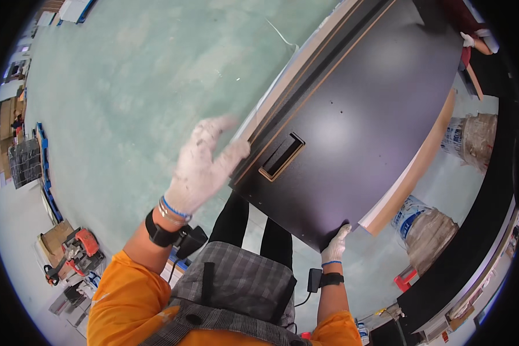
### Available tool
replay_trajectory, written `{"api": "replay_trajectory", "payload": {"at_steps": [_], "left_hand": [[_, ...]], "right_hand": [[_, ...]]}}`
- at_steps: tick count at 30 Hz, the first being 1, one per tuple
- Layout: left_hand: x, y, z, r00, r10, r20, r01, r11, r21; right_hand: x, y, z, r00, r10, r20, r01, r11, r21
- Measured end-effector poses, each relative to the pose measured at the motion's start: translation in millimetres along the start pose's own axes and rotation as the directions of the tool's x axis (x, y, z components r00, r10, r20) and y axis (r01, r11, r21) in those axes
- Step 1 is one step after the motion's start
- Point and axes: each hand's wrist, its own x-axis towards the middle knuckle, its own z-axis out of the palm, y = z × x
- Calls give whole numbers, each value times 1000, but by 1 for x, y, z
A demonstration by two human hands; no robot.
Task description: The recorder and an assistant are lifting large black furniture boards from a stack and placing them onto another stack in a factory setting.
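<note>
Right hand [335,245] clamped on near corner of dark panel [352,132]; left hand [205,164] open, fingers spread, flat against its left edge.

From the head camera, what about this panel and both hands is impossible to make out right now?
- Right hand: its fingertips are hidden under the corner of the dark panel.
- Left hand: motion-blurred at the panel's edge, so contact is unclear.
- Panel's far end: cut off by the picture's rim.
- Another person's gloved hand: too small to read.
</note>
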Motion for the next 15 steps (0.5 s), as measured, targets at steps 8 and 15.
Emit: {"api": "replay_trajectory", "payload": {"at_steps": [8, 15], "left_hand": [[7, -70, 76, 783, -430, 449, 414, 899, 140], [-11, -100, 94, 814, -360, 456, 396, 918, 17]], "right_hand": [[13, -4, -4, 996, -69, 51, 62, 991, 121], [5, -9, 4, 997, -79, -10, 80, 993, 84]]}}
